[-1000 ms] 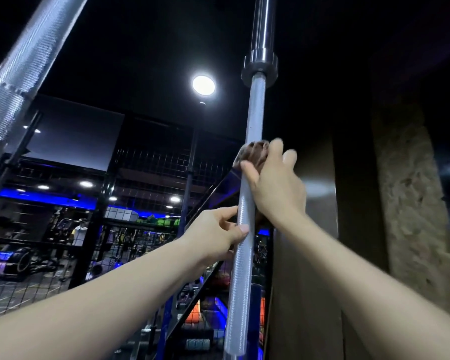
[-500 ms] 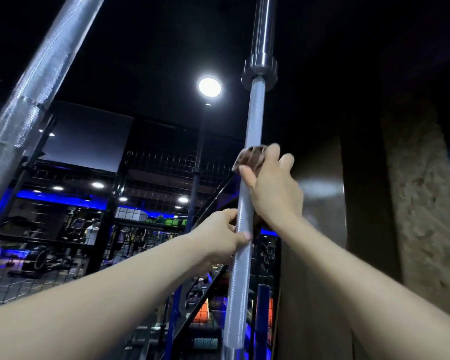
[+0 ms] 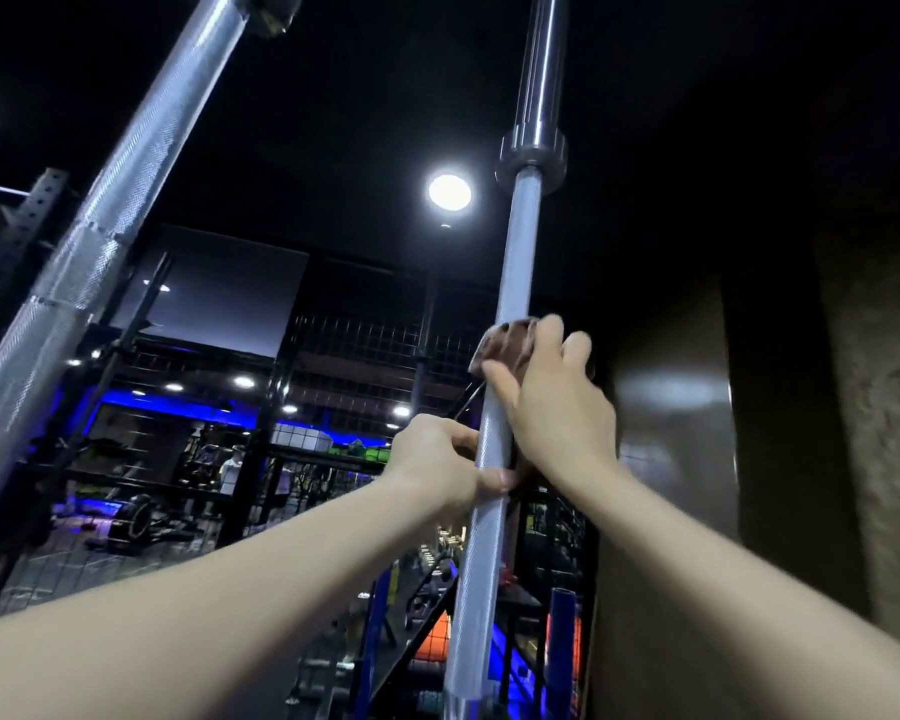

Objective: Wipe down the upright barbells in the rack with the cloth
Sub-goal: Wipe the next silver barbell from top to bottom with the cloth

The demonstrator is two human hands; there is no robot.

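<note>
Fingers of the right hand curl round the upright barbell from its 3 o'clock side, pressing a brown cloth against the shaft, with the thumb laid up the near face of the bar. Just below, the left hand grips the same shaft from the 9 o'clock side, its fingers wrapped behind the bar and its thumb crossing the front. Both forearms reach up from the bottom corners of the view, bare and nearly straight.

Only a bunched brown edge of the cloth shows above the right hand, with another dark fold peeking out between the two hands at 3 o'clock of the bar. This barbell stands almost vertical in the middle of the view: a pale, knurled grey shaft, with a dark collar and a thicker sleeve at 12 o'clock. A second barbell, also knurled and silvery, leans across the view at 10 o'clock, well apart from the hands. A round ceiling lamp glows just at 9 o'clock of the collar. Behind, a dim gym with blue lighting lies at 7 o'clock.
</note>
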